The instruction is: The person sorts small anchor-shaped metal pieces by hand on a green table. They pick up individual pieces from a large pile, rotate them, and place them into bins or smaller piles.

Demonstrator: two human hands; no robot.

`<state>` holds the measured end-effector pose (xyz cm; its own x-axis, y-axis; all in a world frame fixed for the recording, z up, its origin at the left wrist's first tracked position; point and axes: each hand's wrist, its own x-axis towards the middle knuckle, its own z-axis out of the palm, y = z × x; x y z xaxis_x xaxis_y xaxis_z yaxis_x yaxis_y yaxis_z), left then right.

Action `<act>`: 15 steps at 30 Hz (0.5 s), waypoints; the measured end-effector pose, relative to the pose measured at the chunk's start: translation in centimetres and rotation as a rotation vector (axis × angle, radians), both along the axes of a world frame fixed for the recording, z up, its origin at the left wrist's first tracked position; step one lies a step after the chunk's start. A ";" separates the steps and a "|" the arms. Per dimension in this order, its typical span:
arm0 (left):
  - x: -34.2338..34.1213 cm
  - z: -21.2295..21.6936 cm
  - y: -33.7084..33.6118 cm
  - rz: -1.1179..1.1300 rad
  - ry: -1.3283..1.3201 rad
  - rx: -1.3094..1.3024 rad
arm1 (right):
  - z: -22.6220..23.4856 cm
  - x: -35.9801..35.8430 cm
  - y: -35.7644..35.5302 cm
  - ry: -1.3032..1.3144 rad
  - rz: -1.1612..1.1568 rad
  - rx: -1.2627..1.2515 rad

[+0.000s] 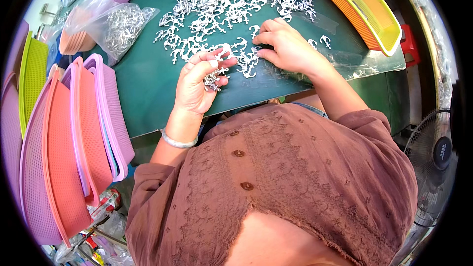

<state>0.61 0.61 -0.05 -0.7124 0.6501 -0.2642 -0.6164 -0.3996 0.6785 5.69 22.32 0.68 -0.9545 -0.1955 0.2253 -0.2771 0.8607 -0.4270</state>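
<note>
My left hand (193, 83) is curled round a small bunch of silvery hook-shaped metal pieces (213, 81), held just above the table's near edge. The thumb and fingertips press at the top of that bunch. Over the table, my right hand (282, 44) has its fingers bent together, their tips beside loose metal pieces (245, 60). Whatever lies between those fingertips is hidden. A broad heap of the same metal pieces (236, 0) spreads across the far part of the green table (143, 93), thinning out toward my hands.
Nested pink and purple plastic baskets (91, 133) stand at the left. Behind them is a clear bag (123, 29) of metal pieces. A yellow-green basket in an orange one (362, 7) sits far right, with a red stool (410, 47) beyond. A fan (433, 162) stands at the right.
</note>
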 end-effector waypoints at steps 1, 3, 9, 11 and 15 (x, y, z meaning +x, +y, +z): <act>0.0 -0.1 0.0 0.001 0.002 0.004 | 0.1 0.1 0.0 0.004 0.009 -0.004; 0.0 -0.1 -0.1 0.000 0.001 0.005 | 0.1 0.1 0.0 -0.015 0.019 -0.018; -0.1 -0.4 -0.2 0.004 -0.102 0.144 | 0.4 0.1 0.0 -0.135 -0.006 -0.178; -0.2 -0.5 -0.3 -0.011 -0.137 0.212 | 0.4 0.1 -0.1 -0.203 -0.037 -0.334; -0.3 -0.8 -0.4 -0.051 -0.192 0.289 | -0.5 -0.2 0.1 -0.301 -0.035 -0.731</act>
